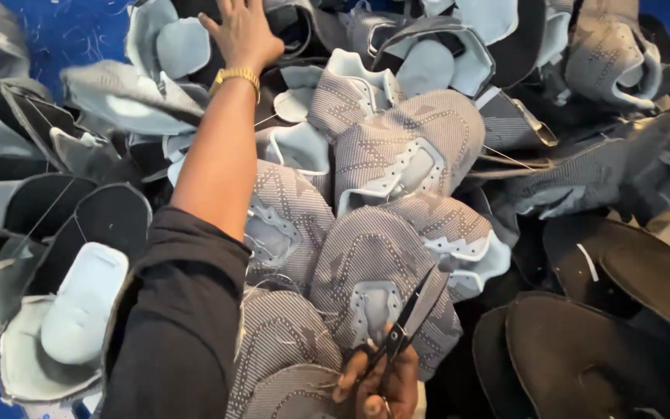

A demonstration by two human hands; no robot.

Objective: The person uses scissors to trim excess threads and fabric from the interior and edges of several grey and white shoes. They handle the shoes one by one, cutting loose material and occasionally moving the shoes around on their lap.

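A: Where is the left hand [243,32]?

B: It reaches far above the pile of grey patterned knit shoe uppers with pale blue lining [397,178]. It rests on the pieces there, fingers [230,9] partly out of view, so I cannot tell their state. A gold wristwatch [236,75] is on the wrist.

A: And the right hand [378,384]?

B: At the pile's lower edge, fingers closed around small black scissors [406,320], blades pointing up over one upper. Right of the pile lie dark brown flat cut pieces [599,349].
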